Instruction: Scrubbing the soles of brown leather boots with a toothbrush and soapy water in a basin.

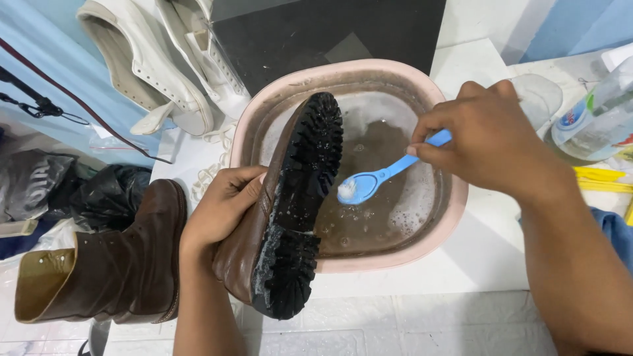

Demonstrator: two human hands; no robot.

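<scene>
- The right hand [491,148] pinches the handle of a light-blue plastic toothbrush [389,173] between thumb and curled fingers; its white bristle head sits at the handle's eight o'clock end, touching or just beside the boot's sole.
- The left hand [221,207] wraps around the upper of a brown leather boot with a black lugged rubber sole [290,211], fingers closed on the leather, sole turned up and wet with suds.
- That boot lies tilted across the nine o'clock rim of a pink rounded plastic basin [402,254], toe towards twelve o'clock, heel hanging out past the rim at six o'clock.
- The basin holds shallow brown, soapy water with bubbles; I cannot tell how deep it is.
- Risk, as a judgement: the wet leather could slide in the left hand's grip and the boot drop into the dirty water, splashing it; the thin, soapy toothbrush handle could twist out of the pinch.
- At nine o'clock of the left hand a second brown leather boot [105,270] lies on its side, well apart from the basin.
- White canvas shoes [158,72] rest at eleven o'clock; a clear plastic bottle [597,115] lies at three o'clock.
</scene>
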